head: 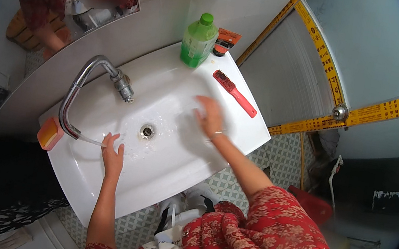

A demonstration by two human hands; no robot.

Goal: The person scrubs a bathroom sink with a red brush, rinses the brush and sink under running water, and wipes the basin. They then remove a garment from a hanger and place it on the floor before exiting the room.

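Note:
Water runs from the chrome faucet point(78, 93) onto my left hand point(113, 154), which holds nothing, its fingers apart over the left part of the white washbasin point(182, 184). Blurred by motion, my right hand point(209, 116) hangs over the basin's right side with nothing seen in it, fingers apart. A bracelet is on that wrist. The drain point(147, 131) lies between the hands, with droplets around it. On the right rim, beyond my right hand, rests a red hairbrush point(235, 93).
A green plastic bottle point(199, 42) and an orange-and-black tube point(226, 42) stand at the basin's back corner. A pink soap dish point(50, 133) sits on the left rim. A mirror is at the upper left, and a door frame point(301, 125) with yellow tape is at the right.

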